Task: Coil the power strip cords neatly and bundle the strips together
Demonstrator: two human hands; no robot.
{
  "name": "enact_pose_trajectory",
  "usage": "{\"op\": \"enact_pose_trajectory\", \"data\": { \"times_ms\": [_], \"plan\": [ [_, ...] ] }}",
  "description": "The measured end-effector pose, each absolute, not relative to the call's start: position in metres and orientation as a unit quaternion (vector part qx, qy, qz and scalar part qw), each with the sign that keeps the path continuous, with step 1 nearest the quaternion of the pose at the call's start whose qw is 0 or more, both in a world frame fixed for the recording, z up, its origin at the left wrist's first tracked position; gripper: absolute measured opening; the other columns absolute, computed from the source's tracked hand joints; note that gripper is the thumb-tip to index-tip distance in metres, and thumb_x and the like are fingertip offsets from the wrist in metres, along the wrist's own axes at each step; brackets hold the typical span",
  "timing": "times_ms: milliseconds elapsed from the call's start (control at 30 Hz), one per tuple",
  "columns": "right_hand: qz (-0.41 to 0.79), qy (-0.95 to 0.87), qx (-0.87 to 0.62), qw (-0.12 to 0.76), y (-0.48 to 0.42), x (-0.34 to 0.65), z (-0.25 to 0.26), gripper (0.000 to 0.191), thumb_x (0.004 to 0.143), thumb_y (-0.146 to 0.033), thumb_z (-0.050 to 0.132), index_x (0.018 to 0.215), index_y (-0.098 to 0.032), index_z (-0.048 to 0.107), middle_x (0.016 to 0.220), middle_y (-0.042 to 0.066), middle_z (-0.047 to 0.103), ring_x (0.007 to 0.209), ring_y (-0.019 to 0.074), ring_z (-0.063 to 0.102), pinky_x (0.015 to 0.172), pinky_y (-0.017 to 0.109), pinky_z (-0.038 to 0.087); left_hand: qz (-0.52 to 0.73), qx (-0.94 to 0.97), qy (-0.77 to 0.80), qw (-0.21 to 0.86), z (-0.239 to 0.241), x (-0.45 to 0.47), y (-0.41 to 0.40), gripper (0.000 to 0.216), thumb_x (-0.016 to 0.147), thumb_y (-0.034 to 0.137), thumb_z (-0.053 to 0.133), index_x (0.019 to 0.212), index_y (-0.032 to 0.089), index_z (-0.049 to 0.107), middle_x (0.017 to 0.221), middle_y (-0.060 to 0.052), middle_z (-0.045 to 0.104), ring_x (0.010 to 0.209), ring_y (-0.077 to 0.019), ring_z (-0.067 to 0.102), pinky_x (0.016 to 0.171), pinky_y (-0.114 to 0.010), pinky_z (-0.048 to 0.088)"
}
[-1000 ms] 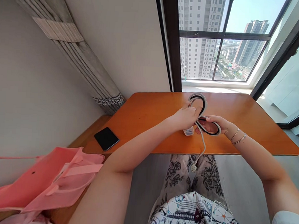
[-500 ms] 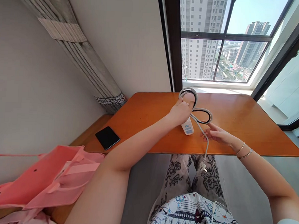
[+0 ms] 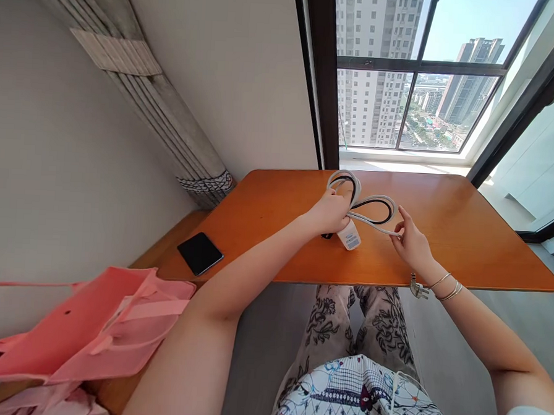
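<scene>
My left hand point(image 3: 329, 211) is closed around the middle of a coiled white cable point(image 3: 382, 197), whose loops stick out on both sides of the fist. A black strand runs along the inside of the loops. Just below that hand a white plastic block point(image 3: 350, 235) with a printed label shows above the table, partly hidden by the fingers; a small black piece lies beside it. With thumb and fingers, my right hand point(image 3: 412, 244) pinches the cable's free stretch to the right of the loops. A plug point(image 3: 419, 287) with metal prongs hangs under the right hand, near the table's front edge.
A brown wooden table point(image 3: 484, 243) spans the area before me. A black phone or tablet point(image 3: 199, 253) lies on its left end. Beside it, a pink bag point(image 3: 98, 328) stands open at the lower left. Behind the table are a window point(image 3: 414, 67) and a gathered curtain point(image 3: 170, 115).
My right hand has moved right and closed on the cable's free stretch, drawing it sideways. The plug has swung up and right. The loops have tilted and shifted slightly left.
</scene>
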State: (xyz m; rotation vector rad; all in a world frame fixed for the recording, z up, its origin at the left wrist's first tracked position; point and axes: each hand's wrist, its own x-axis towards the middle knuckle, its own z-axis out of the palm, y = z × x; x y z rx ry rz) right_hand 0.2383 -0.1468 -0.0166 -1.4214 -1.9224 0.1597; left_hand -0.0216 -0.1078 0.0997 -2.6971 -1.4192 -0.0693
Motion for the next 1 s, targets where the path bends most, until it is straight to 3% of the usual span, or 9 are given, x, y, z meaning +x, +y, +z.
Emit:
{"op": "enact_pose_trajectory", "data": {
  "times_ms": [200, 267, 400, 533, 667, 867, 1000],
  "plan": [
    [-0.058, -0.762, -0.540, 0.354, -0.143, 0.243, -0.022, 0.074, 0.093, -0.026, 0.050, 0.162, -0.019, 0.024, 0.114, 0.014, 0.066, 0.067, 0.0195, 0.062, 0.054, 0.030, 0.049, -0.035, -0.893, -0.448, -0.029, 0.105, -0.024, -0.110, 0.029, 0.079, 0.017, 0.057, 0.108, 0.011, 0.055, 0.085, -0.008, 0.066, 0.086, -0.0289, 0.066, 0.099, -0.044, 0.044],
    [-0.116, -0.767, -0.520, 0.357, -0.138, 0.243, -0.016, 0.068, 0.095, -0.028, 0.050, 0.160, -0.022, 0.032, 0.119, 0.015, 0.063, 0.069, 0.0184, 0.062, 0.053, 0.028, 0.050, -0.051, -0.901, -0.422, -0.081, 0.106, -0.025, -0.109, 0.029, 0.077, 0.016, 0.059, 0.106, 0.014, 0.055, 0.094, -0.010, 0.067, 0.092, -0.0280, 0.066, 0.092, -0.039, 0.049],
    [-0.169, -0.792, -0.458, 0.366, -0.129, 0.249, 0.010, 0.042, 0.099, -0.038, 0.053, 0.138, -0.026, 0.064, 0.105, 0.010, 0.063, 0.072, 0.0144, 0.059, 0.063, 0.025, 0.051, -0.055, -0.907, -0.383, -0.167, 0.109, -0.030, -0.107, 0.030, 0.075, 0.014, 0.060, 0.104, 0.017, 0.057, 0.107, -0.007, 0.070, 0.098, -0.0224, 0.068, 0.085, -0.028, 0.052],
    [-0.109, -0.841, -0.388, 0.362, -0.123, 0.249, 0.047, 0.034, 0.100, -0.048, 0.053, 0.115, -0.031, 0.078, 0.098, 0.008, 0.062, 0.068, 0.0131, 0.055, 0.068, 0.029, 0.051, -0.053, -0.914, -0.353, -0.194, 0.108, -0.029, -0.105, 0.034, 0.073, 0.014, 0.062, 0.107, 0.019, 0.061, 0.108, -0.005, 0.073, 0.099, -0.0212, 0.069, 0.085, -0.028, 0.054],
    [-0.048, -0.853, -0.377, 0.358, -0.114, 0.232, 0.084, 0.035, 0.098, -0.053, 0.055, 0.111, -0.031, 0.078, 0.097, 0.009, 0.062, 0.080, 0.0187, 0.058, 0.074, 0.034, 0.051, -0.047, -0.918, -0.331, -0.216, 0.104, -0.021, -0.104, 0.027, 0.074, 0.017, 0.064, 0.101, 0.020, 0.065, 0.096, -0.001, 0.074, 0.090, -0.0214, 0.070, 0.078, -0.030, 0.055],
    [0.064, -0.867, -0.302, 0.391, -0.091, 0.192, 0.110, 0.030, 0.096, -0.044, 0.056, 0.104, -0.024, 0.078, 0.097, 0.008, 0.065, 0.085, 0.0199, 0.061, 0.079, 0.034, 0.050, -0.041, -0.920, -0.243, -0.306, 0.101, -0.014, -0.106, 0.016, 0.076, 0.016, 0.065, 0.091, 0.019, 0.069, 0.091, -0.002, 0.075, 0.088, -0.0189, 0.071, 0.085, -0.029, 0.056],
    [0.243, -0.857, -0.296, 0.344, -0.083, 0.177, 0.107, 0.028, 0.094, -0.036, 0.054, 0.090, -0.019, 0.075, 0.086, 0.006, 0.069, 0.079, 0.0182, 0.062, 0.075, 0.031, 0.050, -0.054, -0.915, -0.218, -0.335, 0.101, -0.019, -0.107, 0.014, 0.074, 0.018, 0.068, 0.088, 0.019, 0.069, 0.091, -0.003, 0.075, 0.087, -0.0194, 0.070, 0.082, -0.030, 0.057]
  ]
}}
